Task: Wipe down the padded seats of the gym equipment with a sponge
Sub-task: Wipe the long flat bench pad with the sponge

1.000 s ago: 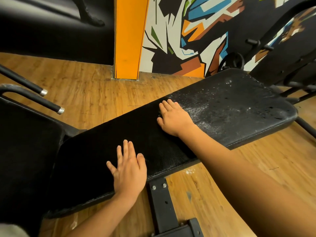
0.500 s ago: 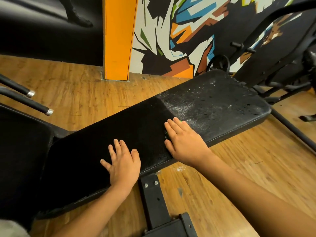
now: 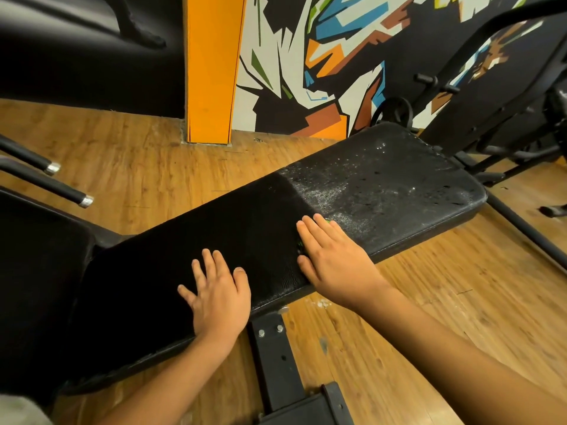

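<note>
While your left hand (image 3: 217, 289) lies flat, fingers spread, on the near edge of the black padded bench seat (image 3: 239, 219), your right hand (image 3: 334, 262) presses straight-fingered on a green sponge (image 3: 299, 246), mostly hidden under the palm. Sponge sits by the bench's near edge, at the line between dark and white-speckled padding. Neither hand grips anything.

Head camera looks steeply down, close over the padded bench (image 3: 383, 191)
</note>
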Demonstrator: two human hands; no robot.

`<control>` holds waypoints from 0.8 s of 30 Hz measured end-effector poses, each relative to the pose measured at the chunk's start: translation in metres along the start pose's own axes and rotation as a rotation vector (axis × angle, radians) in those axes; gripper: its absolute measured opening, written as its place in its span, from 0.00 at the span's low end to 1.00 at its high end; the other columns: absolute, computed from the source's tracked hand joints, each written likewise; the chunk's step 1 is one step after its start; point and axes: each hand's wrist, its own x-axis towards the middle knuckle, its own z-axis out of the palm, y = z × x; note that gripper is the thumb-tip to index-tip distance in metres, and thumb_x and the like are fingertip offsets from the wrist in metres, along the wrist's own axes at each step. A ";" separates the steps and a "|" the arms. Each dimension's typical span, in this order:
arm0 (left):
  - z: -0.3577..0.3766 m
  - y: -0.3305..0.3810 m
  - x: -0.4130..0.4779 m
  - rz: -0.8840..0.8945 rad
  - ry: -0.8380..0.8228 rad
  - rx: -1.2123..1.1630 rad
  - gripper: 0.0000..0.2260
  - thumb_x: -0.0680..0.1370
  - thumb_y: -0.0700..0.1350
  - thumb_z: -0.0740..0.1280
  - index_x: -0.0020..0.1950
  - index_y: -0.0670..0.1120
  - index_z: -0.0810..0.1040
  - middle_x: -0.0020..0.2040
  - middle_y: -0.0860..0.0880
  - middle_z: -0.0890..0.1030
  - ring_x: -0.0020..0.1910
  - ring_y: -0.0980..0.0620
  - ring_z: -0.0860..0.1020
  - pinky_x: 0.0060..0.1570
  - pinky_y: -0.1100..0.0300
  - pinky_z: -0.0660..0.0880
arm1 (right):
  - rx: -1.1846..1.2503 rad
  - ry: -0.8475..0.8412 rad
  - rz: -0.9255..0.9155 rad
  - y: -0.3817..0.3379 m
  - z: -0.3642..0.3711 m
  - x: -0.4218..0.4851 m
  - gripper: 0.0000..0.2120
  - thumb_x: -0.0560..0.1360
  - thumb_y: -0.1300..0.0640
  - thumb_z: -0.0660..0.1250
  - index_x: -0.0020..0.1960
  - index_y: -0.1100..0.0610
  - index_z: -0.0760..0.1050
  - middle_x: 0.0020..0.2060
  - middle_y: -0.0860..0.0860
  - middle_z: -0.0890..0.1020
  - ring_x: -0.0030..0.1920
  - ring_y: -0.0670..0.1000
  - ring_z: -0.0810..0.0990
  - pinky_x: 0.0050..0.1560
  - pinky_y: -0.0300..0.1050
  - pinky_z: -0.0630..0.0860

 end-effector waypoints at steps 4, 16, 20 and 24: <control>0.001 -0.001 -0.001 0.000 0.004 0.010 0.29 0.84 0.57 0.45 0.83 0.46 0.47 0.83 0.46 0.46 0.82 0.45 0.43 0.76 0.36 0.44 | 0.009 -0.006 0.006 0.000 0.002 0.017 0.32 0.84 0.45 0.46 0.82 0.62 0.56 0.80 0.59 0.62 0.81 0.60 0.55 0.78 0.51 0.45; 0.010 -0.002 0.003 -0.007 0.043 0.047 0.31 0.82 0.60 0.38 0.83 0.48 0.46 0.83 0.48 0.46 0.82 0.47 0.43 0.77 0.38 0.45 | -0.050 -0.094 0.066 0.011 0.018 0.129 0.31 0.86 0.47 0.49 0.82 0.64 0.50 0.81 0.60 0.57 0.81 0.61 0.51 0.79 0.55 0.48; 0.010 -0.003 0.004 0.001 0.065 0.049 0.38 0.75 0.63 0.30 0.83 0.48 0.47 0.83 0.48 0.46 0.82 0.47 0.44 0.77 0.38 0.45 | -0.065 -0.109 0.089 0.015 0.023 0.170 0.31 0.86 0.47 0.49 0.82 0.64 0.50 0.81 0.61 0.57 0.81 0.61 0.51 0.80 0.56 0.48; 0.011 -0.004 0.005 0.017 0.059 0.025 0.38 0.76 0.63 0.32 0.83 0.48 0.46 0.83 0.49 0.46 0.82 0.48 0.43 0.77 0.39 0.43 | -0.089 -0.139 0.103 0.020 0.025 0.201 0.31 0.85 0.46 0.48 0.82 0.64 0.51 0.81 0.61 0.57 0.81 0.61 0.50 0.80 0.56 0.49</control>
